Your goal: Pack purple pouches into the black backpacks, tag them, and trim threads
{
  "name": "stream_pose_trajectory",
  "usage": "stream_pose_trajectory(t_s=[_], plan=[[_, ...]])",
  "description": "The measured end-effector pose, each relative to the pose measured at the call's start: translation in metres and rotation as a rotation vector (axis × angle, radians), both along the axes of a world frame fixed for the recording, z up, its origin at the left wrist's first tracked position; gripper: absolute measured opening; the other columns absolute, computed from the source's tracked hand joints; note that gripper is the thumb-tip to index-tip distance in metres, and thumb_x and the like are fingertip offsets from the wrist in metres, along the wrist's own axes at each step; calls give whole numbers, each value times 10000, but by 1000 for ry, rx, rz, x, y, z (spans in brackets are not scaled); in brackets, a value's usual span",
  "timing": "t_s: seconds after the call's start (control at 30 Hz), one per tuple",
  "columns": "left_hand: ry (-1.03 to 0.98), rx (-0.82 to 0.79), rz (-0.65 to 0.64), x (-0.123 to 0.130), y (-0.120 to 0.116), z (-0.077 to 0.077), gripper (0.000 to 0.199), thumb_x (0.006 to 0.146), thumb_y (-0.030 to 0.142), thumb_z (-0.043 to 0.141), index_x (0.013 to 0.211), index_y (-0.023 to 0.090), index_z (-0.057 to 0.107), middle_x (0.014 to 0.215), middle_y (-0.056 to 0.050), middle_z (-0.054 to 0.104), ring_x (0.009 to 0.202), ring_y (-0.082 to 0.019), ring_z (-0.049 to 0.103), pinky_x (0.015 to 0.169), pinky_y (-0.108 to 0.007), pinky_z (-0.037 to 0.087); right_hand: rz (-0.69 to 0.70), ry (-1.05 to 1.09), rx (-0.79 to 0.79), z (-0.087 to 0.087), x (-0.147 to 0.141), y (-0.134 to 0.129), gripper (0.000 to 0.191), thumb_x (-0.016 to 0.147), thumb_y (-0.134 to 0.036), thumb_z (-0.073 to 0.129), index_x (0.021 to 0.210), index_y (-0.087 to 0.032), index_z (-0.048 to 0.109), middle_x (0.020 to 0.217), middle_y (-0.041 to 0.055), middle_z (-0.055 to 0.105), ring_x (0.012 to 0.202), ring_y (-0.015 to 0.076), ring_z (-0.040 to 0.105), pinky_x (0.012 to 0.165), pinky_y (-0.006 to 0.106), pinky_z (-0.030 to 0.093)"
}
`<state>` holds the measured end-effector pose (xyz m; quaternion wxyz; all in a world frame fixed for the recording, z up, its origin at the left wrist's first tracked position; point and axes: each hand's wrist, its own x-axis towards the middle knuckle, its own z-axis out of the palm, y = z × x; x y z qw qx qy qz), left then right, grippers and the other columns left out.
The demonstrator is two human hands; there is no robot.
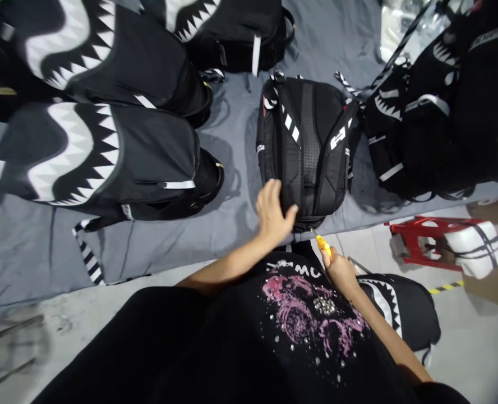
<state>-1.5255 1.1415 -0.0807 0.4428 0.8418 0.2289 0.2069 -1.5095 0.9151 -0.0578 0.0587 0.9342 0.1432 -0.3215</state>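
A black backpack [310,146] lies with its straps and padded back facing up on a grey cloth. On its lower left edge rests my left hand [273,216], thumb apart and fingers stretched out over the fabric. My right hand [340,272] is closed around a small yellow-handled tool [323,245] with a thin metal tip; its exact kind is too small to make out. The tip points at the backpack's bottom edge, and I cannot tell whether it touches.
Black shark-mouth backpacks [156,148] lie to the left on the grey cloth [232,224], with more bags [438,123] to the right. Another shark-mouth bag [413,308] is below at right. A red stool [417,238] with a white strapped bundle [478,247] stands on the floor.
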Motion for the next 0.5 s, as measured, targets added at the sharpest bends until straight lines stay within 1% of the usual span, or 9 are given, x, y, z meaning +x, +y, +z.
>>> stream_pose_trajectory(t_s=[0.03, 0.07, 0.1, 0.13, 0.17, 0.27, 0.37, 0.43, 0.5], plan=[[0, 230, -111, -1, -12, -2, 735, 842, 279, 600, 1502, 178, 293, 1600, -177, 226, 1495, -330, 175, 1192, -560, 190, 5, -1, 7, -2, -1, -2, 470, 1019, -483, 245, 1250, -190, 532, 928, 111, 723, 880, 233, 701, 720, 294, 447], [26, 406, -246, 2, -21, -5, 749, 831, 195, 586, 1514, 200, 279, 1615, -161, 189, 1504, -323, 142, 1198, -558, 169, -6, -2, 17, -4, -1, -3, 471, 1020, -476, 235, 1248, -191, 532, 912, 108, 724, 874, 237, 702, 710, 295, 447], [72, 530, -362, 9, -29, -8, 770, 813, 128, 569, 1520, 205, 274, 1617, -162, 180, 1504, -325, 140, 1195, -558, 167, -27, -7, 29, -6, -1, -3, 475, 1020, -471, 228, 1247, -187, 534, 897, 108, 723, 869, 238, 703, 702, 296, 448], [124, 610, -442, 16, -33, -13, 790, 797, 79, 549, 1525, 198, 266, 1613, -173, 187, 1499, -332, 155, 1190, -559, 176, -51, -11, 43, -8, -1, -3, 482, 1019, -470, 223, 1249, -182, 534, 890, 111, 721, 867, 238, 703, 698, 295, 449], [169, 658, -480, 24, -35, -17, 800, 790, 51, 530, 1530, 179, 256, 1606, -193, 196, 1493, -343, 172, 1183, -562, 185, -75, -15, 59, -11, -1, -3, 489, 1017, -472, 221, 1251, -178, 534, 892, 115, 720, 870, 235, 702, 697, 294, 451], [204, 716, -486, 41, -33, -28, 746, 825, 54, 473, 1532, 119, 247, 1575, -253, 233, 1475, -375, 212, 1166, -569, 200, -94, -9, 117, -20, 1, -2, 492, 1008, -491, 230, 1230, -188, 547, 909, 111, 717, 873, 230, 699, 690, 290, 453], [170, 698, -516, 48, -30, -33, 714, 846, 74, 444, 1533, 109, 253, 1529, -267, 329, 1440, -372, 304, 1151, -576, 215, -96, -1, 186, -23, 5, -8, 478, 1004, -485, 232, 1191, -193, 562, 891, 103, 718, 858, 237, 698, 678, 296, 457], [149, 626, -516, 57, -27, -27, 730, 836, 83, 456, 1536, 131, 255, 1473, -241, 432, 1392, -346, 397, 1145, -574, 237, -93, 7, 237, -18, 7, -21, 485, 1003, -486, 216, 1180, -196, 563, 846, 87, 714, 817, 234, 697, 668, 301, 465], [103, 464, -452, 72, -18, -10, 753, 812, 84, 479, 1533, 173, 280, 1349, -188, 575, 1295, -312, 512, 1139, -548, 277, -61, 9, 391, -9, 7, -42, 498, 1000, -496, 202, 1207, -198, 542, 809, 63, 704, 773, 224, 689, 675, 307, 479]])
